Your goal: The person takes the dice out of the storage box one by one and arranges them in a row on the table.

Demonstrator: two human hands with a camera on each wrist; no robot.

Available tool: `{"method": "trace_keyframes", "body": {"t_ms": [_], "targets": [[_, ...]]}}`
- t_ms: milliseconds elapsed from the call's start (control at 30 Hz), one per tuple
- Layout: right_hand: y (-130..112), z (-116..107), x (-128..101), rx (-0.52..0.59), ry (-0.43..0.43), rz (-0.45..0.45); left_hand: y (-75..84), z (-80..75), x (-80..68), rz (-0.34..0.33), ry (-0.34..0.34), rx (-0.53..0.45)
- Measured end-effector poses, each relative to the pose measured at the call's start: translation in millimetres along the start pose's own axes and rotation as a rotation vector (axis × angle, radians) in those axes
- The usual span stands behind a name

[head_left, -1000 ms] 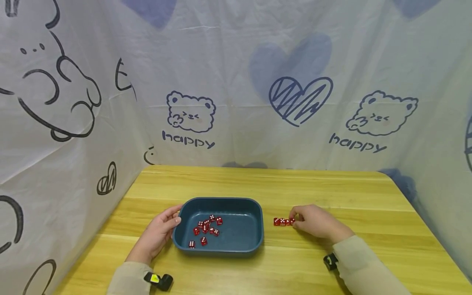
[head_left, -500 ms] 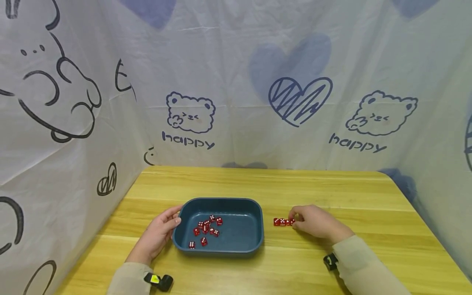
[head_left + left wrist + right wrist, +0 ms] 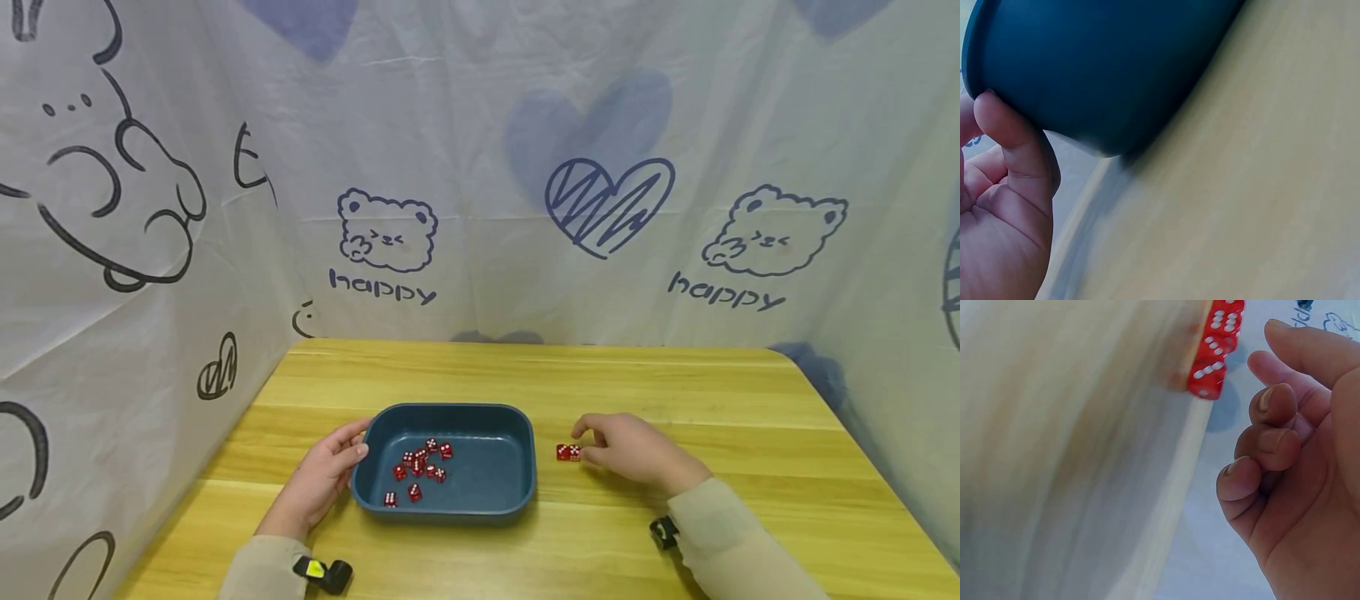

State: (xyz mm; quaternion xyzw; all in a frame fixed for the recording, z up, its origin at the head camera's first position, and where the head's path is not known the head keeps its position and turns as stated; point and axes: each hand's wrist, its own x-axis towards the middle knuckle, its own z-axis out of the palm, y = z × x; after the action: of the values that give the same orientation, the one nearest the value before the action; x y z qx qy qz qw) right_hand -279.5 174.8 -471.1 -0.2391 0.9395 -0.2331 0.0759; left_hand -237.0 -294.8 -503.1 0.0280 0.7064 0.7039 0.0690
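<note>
A dark blue rectangular tray (image 3: pixel 482 500) stands on the table, with several red dice (image 3: pixel 417 467) scattered in its left half. My left hand (image 3: pixel 330 462) holds the tray's left side, thumb at the rim and the fingers round the outer wall. In the left wrist view the thumb (image 3: pixel 1013 137) lies against that wall. To the right of the tray, red dice with white pips (image 3: pixel 568 452) stand in a short row. My right hand (image 3: pixel 637 448) is at the row's right end, index finger and thumb parted, covering part of it. The right wrist view shows nothing pinched by the right hand (image 3: pixel 1310 456).
The yellow wood-grain table (image 3: pixel 480 558) reaches back to a white printed cloth (image 3: pixel 480 250), which also hangs along the left and right sides. A small black camera is strapped to each wrist.
My right hand has shifted slightly left along the dice row, covering more of it, and its index finger has lifted away from the thumb. The left hand and tray stay put.
</note>
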Motion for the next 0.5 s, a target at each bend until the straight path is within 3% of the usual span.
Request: {"method": "trace_keyframes", "body": {"t_ms": [500], "targets": [[-30, -2, 2, -0.023, 0.013, -0.067, 1.3, 0.9, -1.3, -0.005, -0.003, -0.001]]}}
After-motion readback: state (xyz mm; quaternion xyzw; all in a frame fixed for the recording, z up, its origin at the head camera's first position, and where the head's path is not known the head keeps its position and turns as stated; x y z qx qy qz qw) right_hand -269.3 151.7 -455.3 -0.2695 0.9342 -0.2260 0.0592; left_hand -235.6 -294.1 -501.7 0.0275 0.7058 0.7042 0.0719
